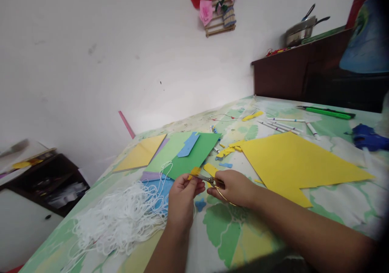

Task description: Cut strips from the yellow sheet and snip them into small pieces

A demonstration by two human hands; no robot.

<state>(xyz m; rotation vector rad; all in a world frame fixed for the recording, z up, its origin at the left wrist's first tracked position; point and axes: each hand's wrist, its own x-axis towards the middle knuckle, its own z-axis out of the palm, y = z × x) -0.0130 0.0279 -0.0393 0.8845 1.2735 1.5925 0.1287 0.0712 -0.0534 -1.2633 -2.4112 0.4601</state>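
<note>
My left hand (pixel 185 190) pinches a small yellow piece of paper or foam (pixel 195 170) that has slits along its upper edge. In my right hand (pixel 235 185) is a pair of scissors (pixel 209 179), fingers wrapped round the handles. The blades lie across the lower part of the yellow piece, close to my left fingertips. A small blue star-like cutout (pixel 200 204) rests on the tablecloth just below the hands. Beyond them lie a yellow strip (pixel 210 169) and a green sheet (pixel 197 155) with a blue piece (pixel 188 145) on top.
Tangled white cord (pixel 118 216) spreads at left. A large yellow sheet (pixel 294 159) covers the right side. Behind it are several white pens (pixel 276 126), a green cutter knife (pixel 328 112) and a dark blue object (pixel 369 137). Yellow scraps (pixel 227 150) lie mid-table.
</note>
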